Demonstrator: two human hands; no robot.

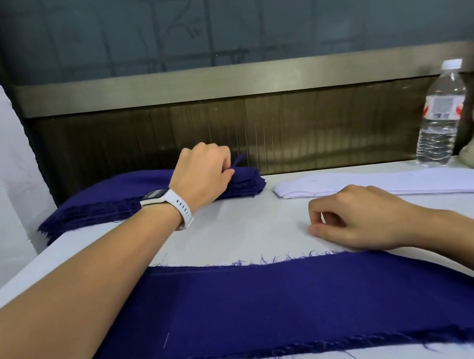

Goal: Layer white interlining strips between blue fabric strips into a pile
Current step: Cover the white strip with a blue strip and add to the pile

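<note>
Head view: left hand (203, 175) is on the far blue stack (149, 194), fingertips pinching a corner of the top blue strip (238, 160), which lifts slightly off the stack. Right hand (356, 218) rests loosely curled on the table (237, 226), holding nothing, just beyond the far edge of the near pile (283, 307). The pile shows a blue strip on top, edges frayed. White interlining stack (388, 181) sits far right, near the water bottle (439, 115).

Judgement: the blue pick is under way. Peel one layer only; the frayed threads likely snag neighbours, so roll the corner between thumb and finger to separate. With blue already topping the pile, white should probably go next; check the order. Use the right hand to pin the pile while laying, and align edges.
</note>
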